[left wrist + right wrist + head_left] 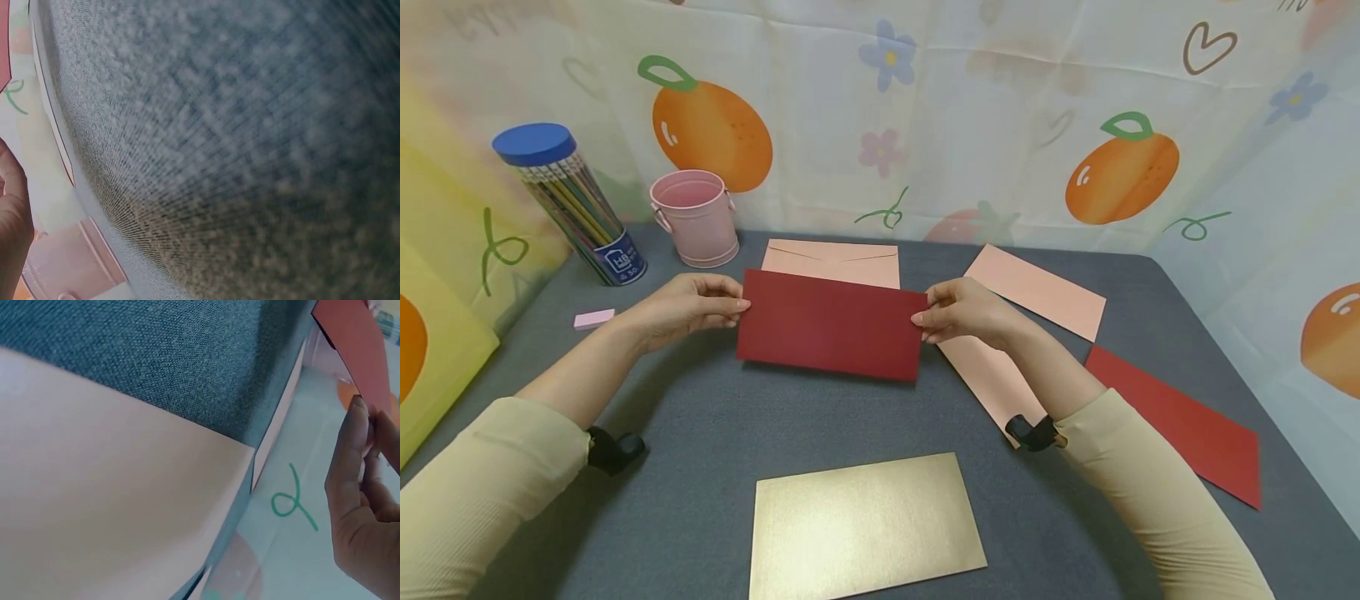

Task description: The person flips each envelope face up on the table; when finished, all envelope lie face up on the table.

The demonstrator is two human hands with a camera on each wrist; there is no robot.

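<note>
Both hands hold up a dark red envelope (pixel 831 325) by its two short ends, above the grey table. My left hand (pixel 696 304) pinches its left end between thumb and fingers, and my right hand (pixel 962 312) pinches the right end. Behind it, partly covered, lies a pink envelope (pixel 831 254) with its flap line showing. In the right wrist view the red envelope (pixel 362 350) appears edge-on between the thumb and fingers of the right hand (pixel 369 487). Only part of the left hand (pixel 12 219) shows in the left wrist view.
A gold envelope (pixel 865 525) lies at the front. To the right are two more pink envelopes (pixel 1037 287) and another red envelope (pixel 1187 429). At back left stand a pink bucket (pixel 696 221) and a tub of pencils (pixel 580 208), with a small pink eraser (pixel 593 319) nearby.
</note>
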